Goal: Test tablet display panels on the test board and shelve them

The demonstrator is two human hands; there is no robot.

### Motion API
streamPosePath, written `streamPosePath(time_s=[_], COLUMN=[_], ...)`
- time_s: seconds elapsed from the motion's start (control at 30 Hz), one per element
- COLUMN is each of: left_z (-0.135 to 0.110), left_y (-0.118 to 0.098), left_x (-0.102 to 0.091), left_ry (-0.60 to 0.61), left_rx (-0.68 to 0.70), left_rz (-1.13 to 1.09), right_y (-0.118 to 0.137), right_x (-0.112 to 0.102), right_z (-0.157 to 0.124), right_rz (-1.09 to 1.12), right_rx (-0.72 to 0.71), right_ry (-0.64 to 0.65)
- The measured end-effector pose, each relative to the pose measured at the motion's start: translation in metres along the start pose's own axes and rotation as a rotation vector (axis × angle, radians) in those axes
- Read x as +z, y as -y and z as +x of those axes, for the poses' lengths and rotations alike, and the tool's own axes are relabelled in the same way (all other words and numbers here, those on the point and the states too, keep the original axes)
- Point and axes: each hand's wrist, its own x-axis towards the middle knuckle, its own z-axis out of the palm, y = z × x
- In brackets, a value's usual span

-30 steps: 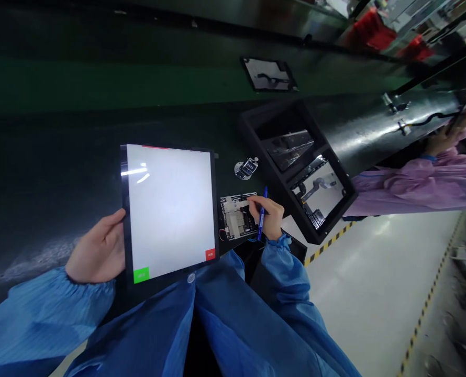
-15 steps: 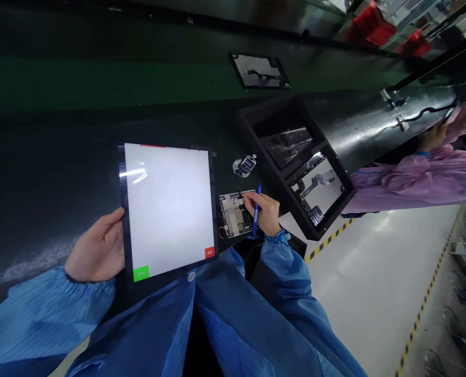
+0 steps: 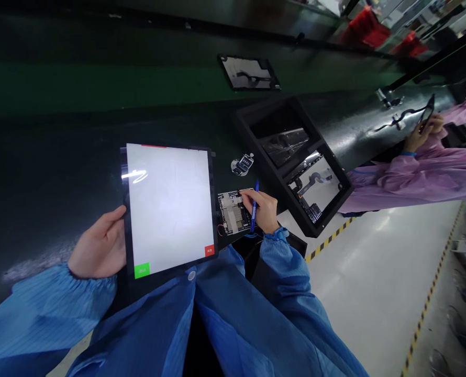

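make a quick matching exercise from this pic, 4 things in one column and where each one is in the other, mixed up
Things
1. tablet
2. blue pen
3. circuit board
4. black compartment tray

Places
A. in the right hand
B. on the dark bench, holding a flex cable
C. in the left hand
D. on the bench, right next to the tablet

Pairs
1-C, 2-A, 3-D, 4-B

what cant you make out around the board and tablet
Right end of the circuit board: hidden by the right hand, head view.
Label on the green button of the tablet: too small to read, head view.
Small metal part beside the board: too small to identify, head view.
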Motion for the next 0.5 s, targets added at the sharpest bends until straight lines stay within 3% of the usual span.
streamPosePath(time_s=[0.1, 0.3, 0.5], left_z=[-0.003, -0.006, -0.007], left_y=[0.003, 0.004, 0.003], left_x=[0.01, 0.019, 0.019], left_ry=[0.003, 0.106, 0.169], left_rx=[0.041, 0.102, 0.066], left_rz=[-0.022, -0.019, 0.012], right_y=[0.019, 0.056, 0.08], right_x=[-0.001, -0.013, -0.012], right_z=[-0.004, 0.008, 0.023], right_rz=[0.014, -0.127, -0.38], right_rx=[0.006, 0.041, 0.099], right_ry=[0.047, 0.4, 0.509])
